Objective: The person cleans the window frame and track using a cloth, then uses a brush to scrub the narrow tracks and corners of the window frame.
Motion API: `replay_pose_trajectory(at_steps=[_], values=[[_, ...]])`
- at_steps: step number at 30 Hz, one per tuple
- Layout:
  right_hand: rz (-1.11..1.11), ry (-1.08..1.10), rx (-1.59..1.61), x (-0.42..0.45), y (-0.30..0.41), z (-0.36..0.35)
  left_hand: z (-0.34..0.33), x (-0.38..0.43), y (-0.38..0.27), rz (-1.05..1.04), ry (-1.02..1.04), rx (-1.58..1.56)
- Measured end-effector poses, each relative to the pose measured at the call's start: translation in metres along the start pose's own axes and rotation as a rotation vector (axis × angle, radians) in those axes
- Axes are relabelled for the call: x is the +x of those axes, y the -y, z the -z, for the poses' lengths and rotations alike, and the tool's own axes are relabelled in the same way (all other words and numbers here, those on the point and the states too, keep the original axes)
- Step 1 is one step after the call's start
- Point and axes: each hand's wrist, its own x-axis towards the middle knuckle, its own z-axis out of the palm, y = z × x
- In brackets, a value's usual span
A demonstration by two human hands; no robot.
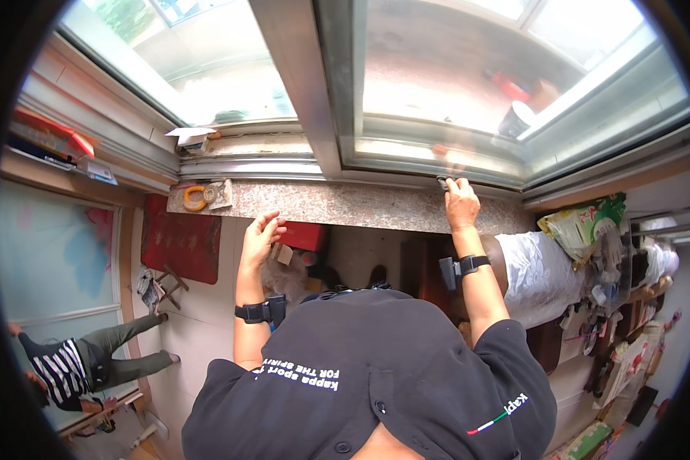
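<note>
My right hand (pixel 462 202) is at the bottom rail of the right window sash (pixel 402 173). Its fingers are closed on a small dark object (pixel 442 182) against the frame; what it is I cannot make out. My left hand (pixel 260 236) hangs in the air just short of the front edge of the speckled stone windowsill (pixel 345 202). Its fingers are loosely curled and apart, with nothing in them. At the sill's left end lie rolls of tape, one of them a yellow ring (pixel 194 198).
Bare metal sliding track (pixel 253 168) runs left of the sash. White cloth covers a piece of furniture (pixel 540 270) on the right, with a green-and-white bag (pixel 586 224) by it. A red box (pixel 302 236) stands below the sill. Another person (pixel 86 362) stands at the left.
</note>
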Motion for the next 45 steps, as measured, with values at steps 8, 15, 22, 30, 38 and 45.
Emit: replay_pose_trajectory(at_steps=[8, 15, 22, 30, 38, 45], values=[[-0.709, 0.087, -0.001, 0.001, -0.103, 0.014, 0.009, -0.001, 0.001, -0.007, 0.056, 0.040], [-0.951, 0.065, 0.057, 0.012, -0.108, -0.007, 0.038, -0.008, 0.009, 0.033, -0.011, 0.039], [-0.880, 0.036, 0.116, 0.019, -0.019, -0.028, 0.051, 0.002, 0.015, 0.033, 0.033, 0.035], [-0.414, 0.115, 0.139, 0.021, 0.123, -0.028, 0.057, 0.017, 0.017, 0.009, 0.080, -0.018], [-0.226, 0.092, 0.436, 0.038, 0.232, -0.045, 0.083, 0.001, 0.018, 0.064, -0.010, -0.001], [0.015, -0.058, 0.337, 0.036, 0.174, -0.033, 0.071, 0.005, 0.012, 0.051, -0.045, 0.004]])
